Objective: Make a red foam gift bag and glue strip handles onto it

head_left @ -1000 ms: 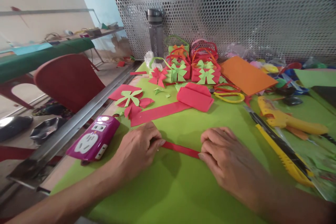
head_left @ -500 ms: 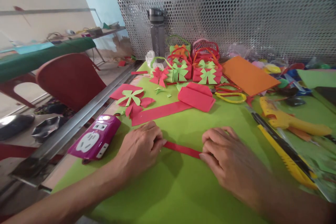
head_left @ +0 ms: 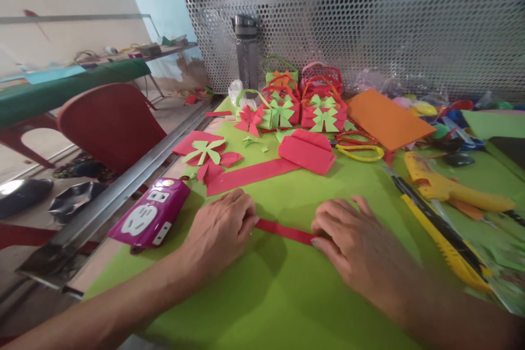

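Covering bench (head_left: pixel 97 262), smooth lime-green sheet (head_left: pixel 254 301) is spread. Above it, left hand (head_left: pixel 223 224) and right hand (head_left: pixel 348 240) are held apart. Between them, narrow flat red paper-like strip (head_left: pixel 284 231) is held, long axis crosswise, right end slightly nearer wearer; ends pinched by fingers (head_left: pixel 323 227), neither hand nearer.

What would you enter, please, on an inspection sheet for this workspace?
Surface: green sheet, shadows falling across it.
Things in hand: red strip, running straight; folded red piece beyond it.
Clutter: scissors, yellow cutter and glue gun toward the right; purple power outlet at left; small bags farther back.
Hands: left hand and right hand each pinch the strip.
Cables: dark cord at the glue gun's handle; far end out of view.
Surroundings: perforated metal panel behind, red chair left.
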A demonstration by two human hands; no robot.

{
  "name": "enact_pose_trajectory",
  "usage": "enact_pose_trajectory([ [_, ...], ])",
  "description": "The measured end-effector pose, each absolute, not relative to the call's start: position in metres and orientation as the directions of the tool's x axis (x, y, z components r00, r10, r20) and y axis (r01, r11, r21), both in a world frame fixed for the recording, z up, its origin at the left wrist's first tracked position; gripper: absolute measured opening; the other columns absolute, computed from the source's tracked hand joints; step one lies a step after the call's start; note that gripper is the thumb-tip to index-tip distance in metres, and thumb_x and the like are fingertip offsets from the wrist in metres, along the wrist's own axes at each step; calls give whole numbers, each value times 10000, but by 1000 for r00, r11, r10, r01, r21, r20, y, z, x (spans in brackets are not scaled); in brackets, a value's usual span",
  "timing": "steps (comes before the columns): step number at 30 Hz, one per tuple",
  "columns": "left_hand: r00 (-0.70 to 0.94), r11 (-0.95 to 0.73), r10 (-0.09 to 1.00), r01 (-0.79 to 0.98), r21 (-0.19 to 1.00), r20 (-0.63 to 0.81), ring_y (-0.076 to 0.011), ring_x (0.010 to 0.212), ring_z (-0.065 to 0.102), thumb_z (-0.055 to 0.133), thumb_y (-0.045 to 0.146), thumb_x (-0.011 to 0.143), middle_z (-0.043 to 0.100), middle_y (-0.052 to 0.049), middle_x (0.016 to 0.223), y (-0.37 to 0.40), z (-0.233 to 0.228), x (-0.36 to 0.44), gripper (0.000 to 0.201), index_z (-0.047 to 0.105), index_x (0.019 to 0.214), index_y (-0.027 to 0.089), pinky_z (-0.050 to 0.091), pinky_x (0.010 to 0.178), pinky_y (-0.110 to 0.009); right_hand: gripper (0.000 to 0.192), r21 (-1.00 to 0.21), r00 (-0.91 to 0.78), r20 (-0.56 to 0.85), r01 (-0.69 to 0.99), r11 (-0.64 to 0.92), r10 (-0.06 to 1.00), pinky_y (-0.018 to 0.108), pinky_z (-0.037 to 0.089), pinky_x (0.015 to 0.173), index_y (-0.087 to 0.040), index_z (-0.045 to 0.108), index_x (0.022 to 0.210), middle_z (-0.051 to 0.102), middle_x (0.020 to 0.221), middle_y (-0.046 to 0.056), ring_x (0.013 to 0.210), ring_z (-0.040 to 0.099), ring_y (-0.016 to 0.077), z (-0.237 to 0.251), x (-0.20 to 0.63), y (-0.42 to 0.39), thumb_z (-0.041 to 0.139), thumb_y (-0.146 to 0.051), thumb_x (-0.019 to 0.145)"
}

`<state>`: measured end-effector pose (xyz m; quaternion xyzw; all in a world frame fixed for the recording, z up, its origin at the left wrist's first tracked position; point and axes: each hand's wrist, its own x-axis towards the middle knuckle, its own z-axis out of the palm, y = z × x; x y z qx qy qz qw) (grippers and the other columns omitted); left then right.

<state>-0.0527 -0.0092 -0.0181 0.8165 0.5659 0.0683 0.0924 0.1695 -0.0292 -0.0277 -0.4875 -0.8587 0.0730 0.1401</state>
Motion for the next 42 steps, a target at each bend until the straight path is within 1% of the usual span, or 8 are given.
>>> enact_pose_trajectory([
  [3,348,-346,937,907,241,35,-131,619,512,453,145,825,566,14,711,-9,-20,-54,85,472,752,185,336,547,-238,101,-244,-490,195,815,526,850,466,326,818,-212,589,813,574,796,5,790,540,210,-29,170,-30,578,-117,778],
  [8,372,-375,927,900,223,55,-129,610,506,427,157,839,563,10,723,-8,-22,-55,85,460,768,190,339,542,-235,423,-166,-571,242,772,614,784,538,335,828,-293,574,1120,585,843,24,792,558,216,-34,174,-31,510,-54,777],
  [13,391,-397,918,895,205,73,-120,574,478,416,156,846,540,12,686,-9,-23,-56,104,467,760,181,336,517,-230,565,-100,-620,249,747,657,744,597,341,825,-319,603,1110,599,913,70,854,570,242,-35,174,-31,446,36,699],
  [18,579,-607,794,764,217,183,-119,687,505,320,119,909,533,-25,810,-10,-26,-58,253,558,957,190,390,568,-222,544,-68,-622,247,754,653,743,638,327,845,-292,629,1064,610,910,78,861,575,250,-32,172,-33,455,44,673],
  [23,761,-773,633,632,55,143,-123,705,469,366,132,921,505,-22,825,-8,-21,-60,342,579,1113,319,386,580,-224,516,-58,-617,240,761,646,749,633,336,846,-280,634,1038,605,916,76,860,577,252,-31,171,-33,468,47,676],
  [31,747,-758,646,652,18,159,-131,684,455,369,170,930,509,-31,809,-11,-22,-67,267,608,1029,235,367,578,-240,338,-132,-562,166,801,583,810,623,317,888,-228,602,1054,603,949,52,920,572,249,-28,170,-33,545,-40,778],
  [36,724,-736,671,676,24,162,-128,686,480,361,120,913,519,-26,837,-11,-26,-73,319,610,1043,271,360,557,-229,168,-221,-470,109,848,482,876,603,306,912,-185,597,897,605,897,24,897,570,233,-23,166,-30,631,-94,759],
  [42,681,-682,713,729,-58,167,-140,698,530,361,103,894,550,-27,851,-13,-22,-73,343,633,1021,269,388,557,-234,142,-245,-454,79,854,459,887,575,324,903,-196,588,849,599,881,11,890,565,227,-21,166,-28,661,-124,750],
])
